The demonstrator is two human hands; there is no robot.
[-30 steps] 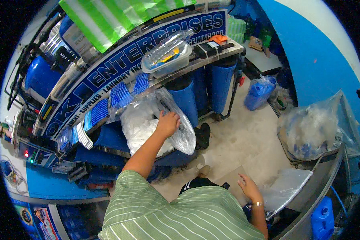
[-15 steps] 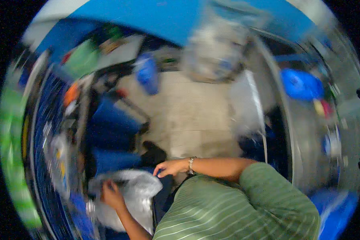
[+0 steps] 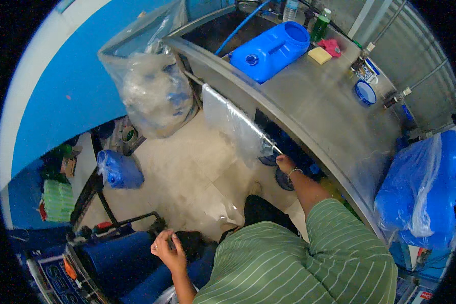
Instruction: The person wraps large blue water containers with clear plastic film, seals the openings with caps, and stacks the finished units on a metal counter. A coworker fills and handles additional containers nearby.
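Reaching out to the right, my right hand (image 3: 285, 163) closes on the near end of a thin metal rod (image 3: 243, 117) below the counter edge. Clear plastic sheeting (image 3: 223, 121) hangs over that rod. My left hand (image 3: 168, 249) is raised at the lower left, its fingers loosely bent and the thumb apart, with nothing seen in it. It is nearest to large dark blue rolled or rounded shapes (image 3: 116, 256). A bit of clear plastic (image 3: 168, 296) shows beside my left forearm.
A steel sink counter (image 3: 334, 111) holds a cut blue jug (image 3: 273, 53), a sponge (image 3: 319, 55), a pink cloth (image 3: 330, 47) and a green bottle (image 3: 321, 25). Blue containers in plastic (image 3: 420, 187) stand right. A stuffed clear bag (image 3: 157, 91) and a blue jug (image 3: 119, 169) sit on the floor.
My view has turned right toward the counter. My right hand has gone from beside the clear plastic bag to the rod. My left hand has come off the bag.
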